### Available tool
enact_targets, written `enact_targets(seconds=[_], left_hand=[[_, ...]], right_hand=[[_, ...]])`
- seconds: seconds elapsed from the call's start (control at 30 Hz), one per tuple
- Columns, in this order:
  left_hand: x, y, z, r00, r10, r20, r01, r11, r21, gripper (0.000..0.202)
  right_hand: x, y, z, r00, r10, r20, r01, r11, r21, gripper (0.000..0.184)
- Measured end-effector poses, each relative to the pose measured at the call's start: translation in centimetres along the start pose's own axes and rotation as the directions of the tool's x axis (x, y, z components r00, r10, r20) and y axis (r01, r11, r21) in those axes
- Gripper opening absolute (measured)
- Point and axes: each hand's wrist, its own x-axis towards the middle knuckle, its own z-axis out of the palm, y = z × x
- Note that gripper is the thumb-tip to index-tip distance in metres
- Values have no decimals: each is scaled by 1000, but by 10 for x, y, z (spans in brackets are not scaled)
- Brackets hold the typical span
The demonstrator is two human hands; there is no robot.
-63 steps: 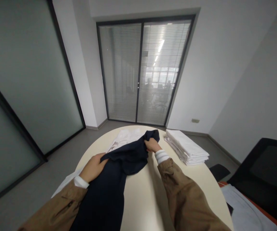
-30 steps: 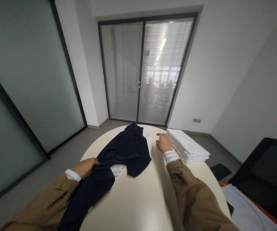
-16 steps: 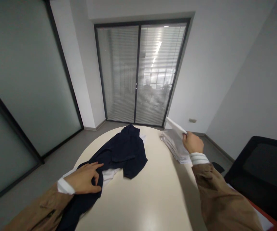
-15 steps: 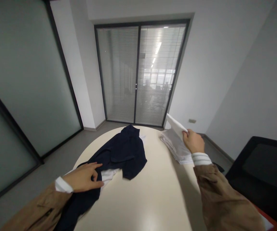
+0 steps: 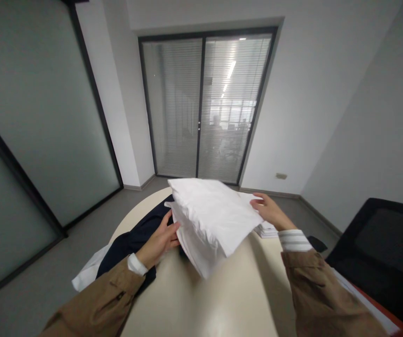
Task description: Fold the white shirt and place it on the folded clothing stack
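Both my hands hold a thick folded white cloth point(image 5: 212, 220) up in the air above the round cream table point(image 5: 208, 304). My left hand point(image 5: 161, 236) presses against its left side, fingers spread. My right hand point(image 5: 270, 211) grips a corner at its right edge. Under my left hand lies a crumpled navy garment point(image 5: 134, 243), with a white cloth point(image 5: 86, 276) showing past the table edge at its lower left. The remaining white folded stack point(image 5: 265, 230) sits at the far right of the table, mostly hidden behind the lifted cloth.
A black chair point(image 5: 387, 238) stands at the right, and a white sheet on an orange-edged surface point(image 5: 366, 295) lies at the lower right. Ahead is a glass door with blinds point(image 5: 205, 107); a frosted glass wall point(image 5: 36, 117) runs along the left.
A thick white folded cloth has come off the stack and now hangs over the table's middle, held by both hands. My left hand rose from the navy garment, and the stack looks lower.
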Motion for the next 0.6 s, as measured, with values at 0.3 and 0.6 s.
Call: enact_targets(seconds=[0.3, 0.6], left_hand=[[14, -39, 9, 997, -55, -55, 59, 995, 82, 101], [12, -36, 10, 997, 67, -36, -58, 975, 215, 63]], right_hand=[[-121, -36, 92, 549, -336, 765, 505, 863, 16, 113], [-129, -39, 105, 565, -439, 698, 720, 676, -157, 30]])
